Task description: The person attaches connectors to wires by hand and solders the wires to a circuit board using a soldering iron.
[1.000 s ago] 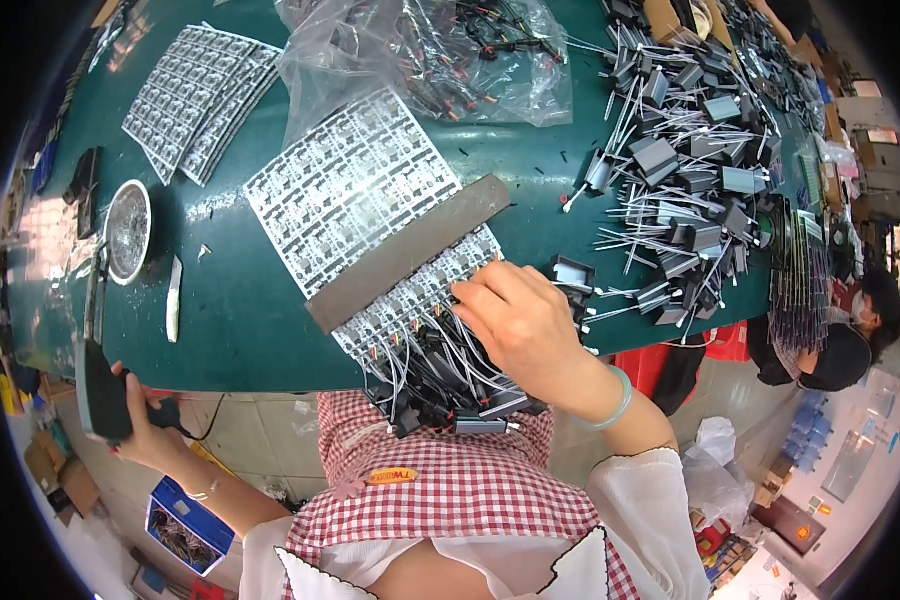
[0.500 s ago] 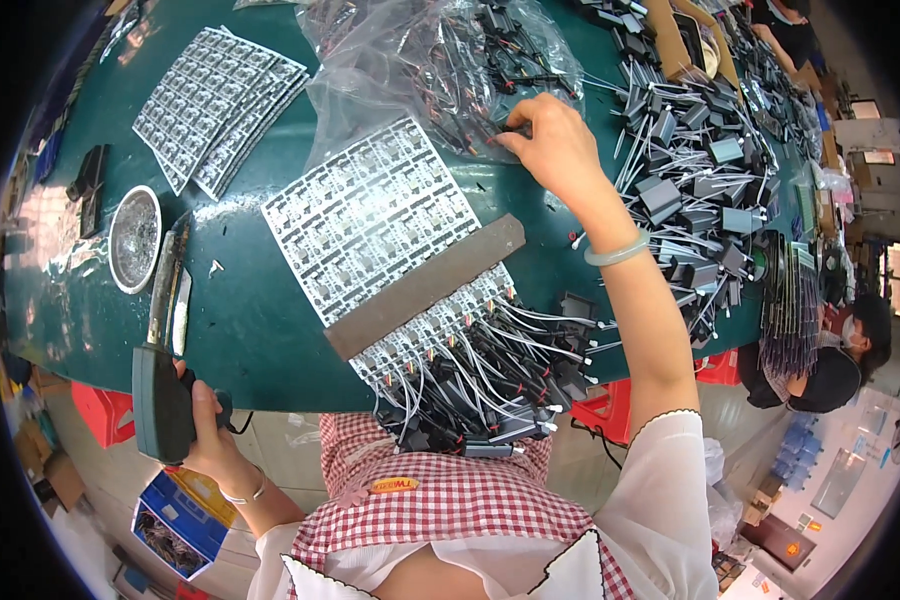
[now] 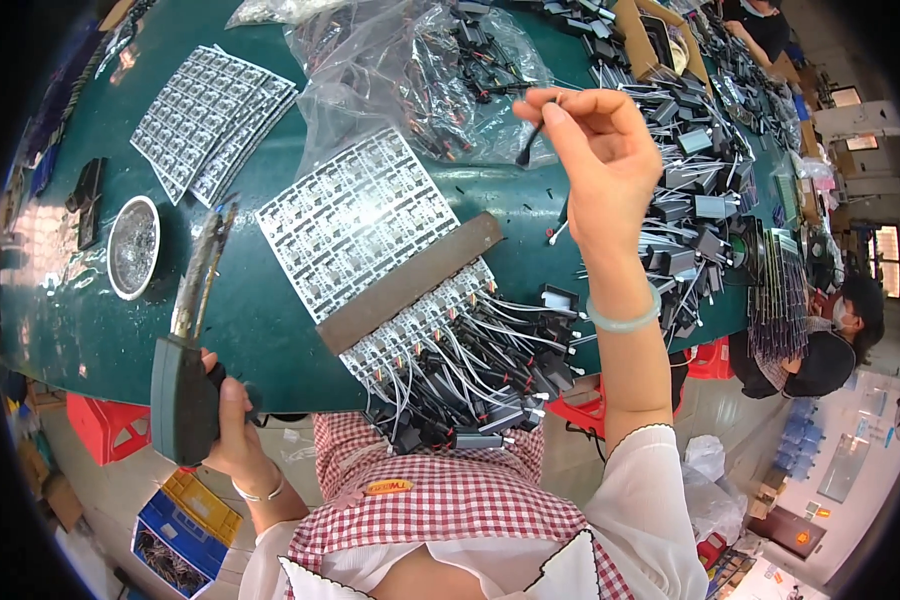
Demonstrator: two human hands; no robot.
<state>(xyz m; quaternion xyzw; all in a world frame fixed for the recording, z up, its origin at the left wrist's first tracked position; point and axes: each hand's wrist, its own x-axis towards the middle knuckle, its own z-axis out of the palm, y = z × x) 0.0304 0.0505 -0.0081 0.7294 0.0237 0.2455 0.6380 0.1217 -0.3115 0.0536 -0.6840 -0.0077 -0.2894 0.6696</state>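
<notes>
My left hand (image 3: 236, 436) grips the dark green handle of a soldering gun (image 3: 182, 400), its long metal tip pointing up over the table's near left part. Raised near a clear plastic bag (image 3: 355, 95) of black leads, my right hand (image 3: 615, 150) pinches a short black lead (image 3: 526, 150) between thumb and fingers. Below and between the hands lies a white circuit board panel (image 3: 355, 215), tilted, with a brown-grey bar (image 3: 410, 285) across it. White wires (image 3: 460, 335) with dark grey cases run from the panel's near rows over the table edge.
At left are a stack of board panels (image 3: 205, 120), a round metal bowl (image 3: 134, 247) and a black block (image 3: 87, 203). A heap of grey cases with white wires (image 3: 705, 165) covers the right side, with a cardboard box (image 3: 635, 40) behind. Another person (image 3: 825, 340) sits at far right.
My right hand has lifted away from the bag's edge, turning palm inward, with a black lead now showing in its pinch. The soldering gun has shifted slightly right.
</notes>
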